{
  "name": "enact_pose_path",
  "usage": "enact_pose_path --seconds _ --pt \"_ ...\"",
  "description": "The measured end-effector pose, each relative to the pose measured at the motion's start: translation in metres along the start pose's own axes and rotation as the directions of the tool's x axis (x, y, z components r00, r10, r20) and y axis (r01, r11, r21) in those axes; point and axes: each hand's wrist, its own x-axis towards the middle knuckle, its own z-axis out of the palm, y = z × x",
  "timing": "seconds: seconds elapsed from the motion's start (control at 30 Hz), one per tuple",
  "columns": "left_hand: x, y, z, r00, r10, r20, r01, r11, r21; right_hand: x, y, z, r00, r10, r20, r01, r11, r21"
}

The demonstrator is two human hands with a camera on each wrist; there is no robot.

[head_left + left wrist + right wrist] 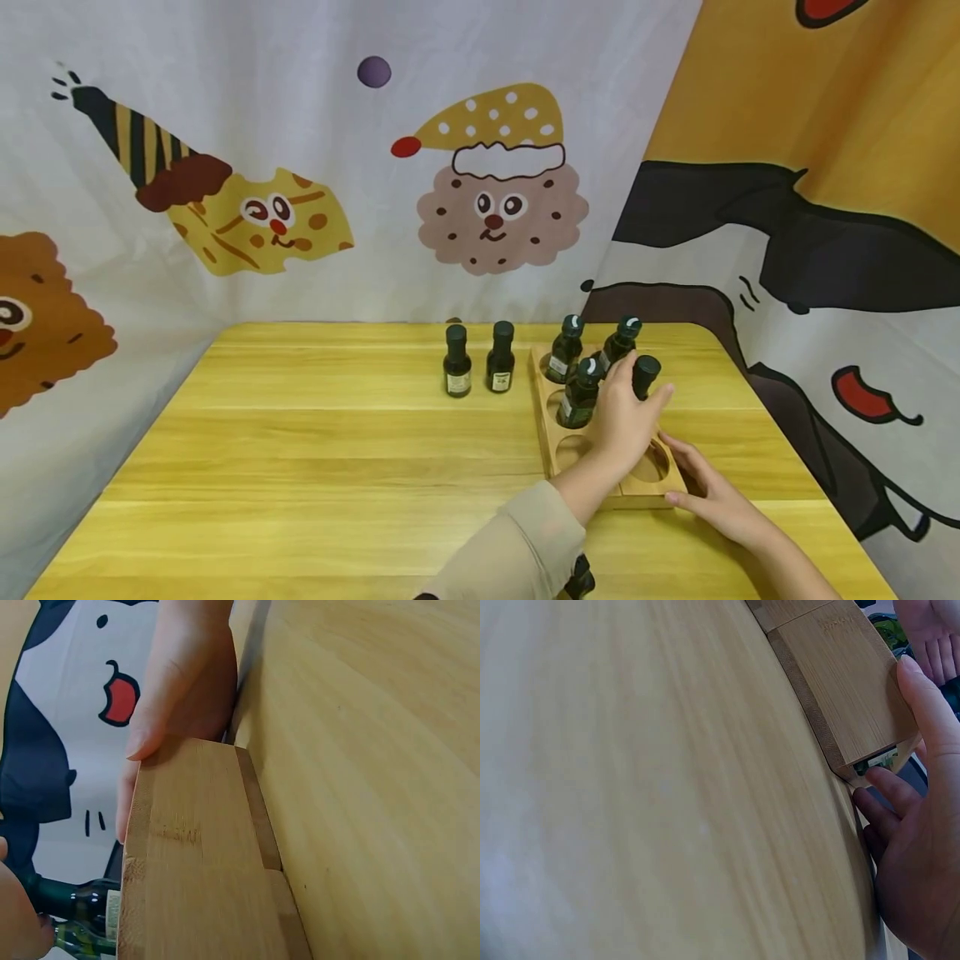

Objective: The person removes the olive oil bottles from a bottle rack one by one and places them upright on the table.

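A wooden bottle rack (536, 375) with round holes stands on the right part of the table. My left hand (622, 412) reaches over it and grips a small dark bottle (646, 373) near its cap, at the middle right hole; the bottle's lower part is hidden behind the hand. At the rack's near right corner my right hand (712, 496) holds the wood, its thumb (922, 694) on the front face and fingers round the side. Other dark green bottles stand in the back left hole (564, 354), back right hole (619, 340) and middle left hole (577, 400).
Two dark bottles with pale labels, a left one (457, 367) and a right one (500, 362), stand upright left of the rack. Another dark bottle (579, 577) shows beside the beige sleeve (517, 542) at the front. A printed curtain (300, 83) hangs behind the table.
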Motion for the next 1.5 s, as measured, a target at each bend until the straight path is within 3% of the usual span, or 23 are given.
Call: enact_pose_path --seconds 0.37,0.6,0.9,1.13,1.33,1.5 --pt "0.008 -0.002 0.018 0.991 -0.072 -0.110 0.069 0.997 -0.031 0.001 -0.002 -0.001 0.999 -0.036 0.007 0.036 0.999 0.000" --pt "0.010 0.000 0.020 0.987 -0.054 -0.152 0.059 0.998 0.029 0.001 -0.001 0.000 1.000 -0.012 0.016 0.012 1.000 0.001" --pt "0.008 -0.001 0.016 0.996 -0.016 -0.084 0.018 1.000 0.025 0.002 0.001 0.000 0.999 -0.037 0.019 0.037 0.999 0.028" --pt "0.011 0.015 0.006 0.998 0.051 -0.040 -0.053 0.998 -0.044 0.001 0.000 -0.001 1.000 -0.015 0.019 0.014 1.000 0.028" --pt "0.017 0.030 -0.007 0.991 0.136 0.007 -0.134 0.987 -0.089 0.000 -0.002 0.000 1.000 -0.013 0.014 0.013 1.000 0.020" --pt "0.024 0.048 -0.029 0.976 0.201 0.082 -0.187 0.971 -0.150 0.000 -0.005 0.000 0.999 -0.042 0.002 0.042 0.999 0.010"
